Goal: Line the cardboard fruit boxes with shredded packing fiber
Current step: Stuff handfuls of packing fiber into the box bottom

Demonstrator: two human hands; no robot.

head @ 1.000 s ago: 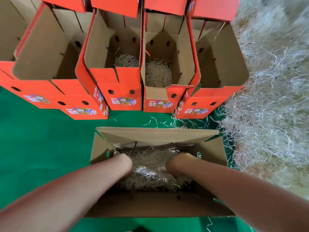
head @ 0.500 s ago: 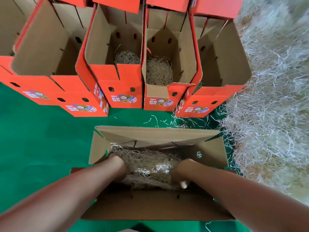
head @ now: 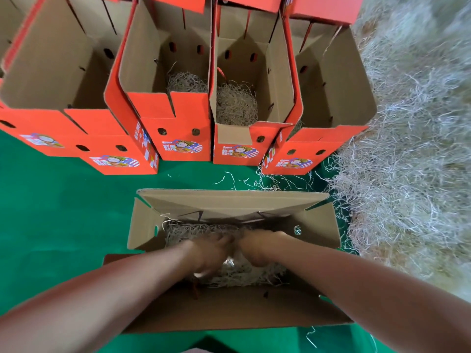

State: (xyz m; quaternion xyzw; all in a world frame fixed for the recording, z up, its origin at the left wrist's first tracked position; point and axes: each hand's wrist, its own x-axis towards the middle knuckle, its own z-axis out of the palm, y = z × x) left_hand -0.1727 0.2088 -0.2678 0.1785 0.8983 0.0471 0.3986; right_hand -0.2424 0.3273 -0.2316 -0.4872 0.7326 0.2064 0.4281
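An open brown cardboard box (head: 318,225) lies on the floor just in front of me, with a layer of pale shredded fiber (head: 188,231) on its bottom. Both my hands are down inside it, side by side at the middle. My left hand (head: 209,250) lies spread on the fiber and is blurred by motion. My right hand (head: 256,247) shows its back, with the fingers pointing down into the fiber and hidden from me.
A row of upright orange fruit boxes (head: 178,118) stands beyond, and two middle ones hold fiber nests (head: 235,105). A large heap of loose fiber (head: 407,187) fills the right side. Green matting (head: 63,212) covers the floor, with stray strands near the boxes.
My hands have moved from the box's two sides toward each other and now meet at the middle of the fiber layer.
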